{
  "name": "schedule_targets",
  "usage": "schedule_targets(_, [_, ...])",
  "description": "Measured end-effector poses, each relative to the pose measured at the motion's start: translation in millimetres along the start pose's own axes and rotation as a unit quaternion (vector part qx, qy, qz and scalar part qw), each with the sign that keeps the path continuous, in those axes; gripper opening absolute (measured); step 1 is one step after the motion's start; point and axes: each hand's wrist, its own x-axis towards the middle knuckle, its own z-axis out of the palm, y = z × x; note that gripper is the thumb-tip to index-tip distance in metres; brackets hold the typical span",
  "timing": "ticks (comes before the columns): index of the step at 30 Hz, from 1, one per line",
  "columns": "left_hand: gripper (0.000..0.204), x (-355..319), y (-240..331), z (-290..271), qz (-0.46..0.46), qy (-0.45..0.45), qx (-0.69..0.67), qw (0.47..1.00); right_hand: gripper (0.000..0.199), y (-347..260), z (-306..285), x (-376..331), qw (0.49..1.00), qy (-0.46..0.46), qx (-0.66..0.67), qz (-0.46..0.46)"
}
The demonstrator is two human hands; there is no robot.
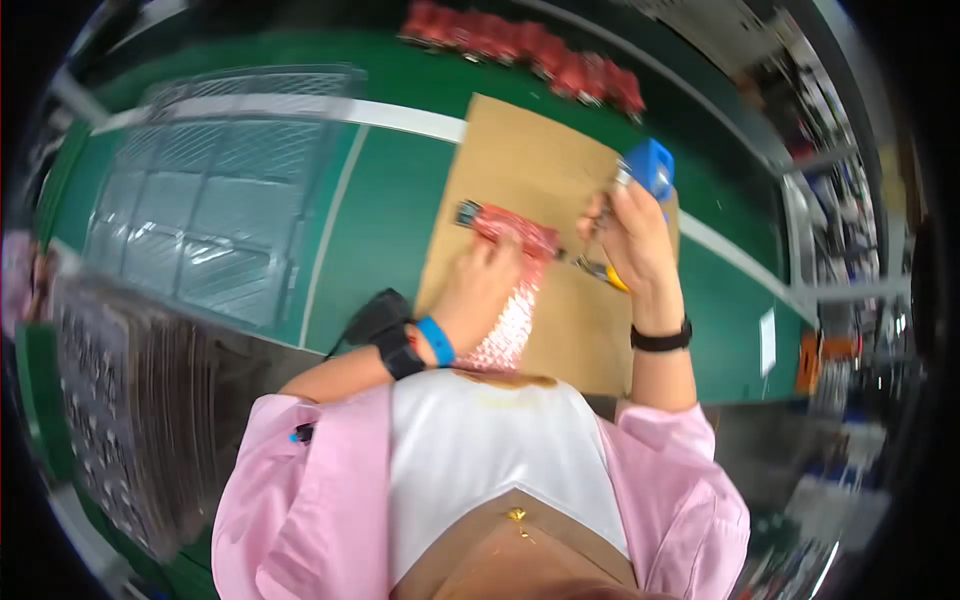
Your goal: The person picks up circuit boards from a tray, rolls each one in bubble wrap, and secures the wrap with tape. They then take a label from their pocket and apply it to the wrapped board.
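Pink bubble wrap (518, 320) lies on a brown cardboard sheet (480, 150), its upper end folded around a dark part (467, 212) that pokes out at the left. My left hand (487, 285) presses down on this bundle with its fingers closed on the wrap. Raised to the right of it, my right hand (635, 235) has its fingers curled. A blue boxy object (652, 168), perhaps a tape dispenser, shows at its fingertips and seems to be held; blur hides the exact grip. Beside that palm lies a pair of yellow-handled cutters (612, 278) on the cardboard.
Several pink-wrapped bundles (520, 45) stand in a row at the back of the green table (375, 225). Clear plastic trays (225, 200) cover the left side, with stacked grey panels (130, 400) below them. A white paper (767, 342) lies at the right.
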Motion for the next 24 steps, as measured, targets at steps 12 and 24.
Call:
schedule_targets(12, [0.053,-1.4,17.2,7.6,-0.032,-0.013,-0.021,0.999,0.011,18.1,-11.4,9.3,0.897,-0.085,-0.424,0.091])
schedule_targets(24, [0.051,-1.5,14.8,3.0,-0.054,-0.002,-0.004,0.999,0.013,32.9,1.4,35.1,0.838,-0.06,-0.538,0.07])
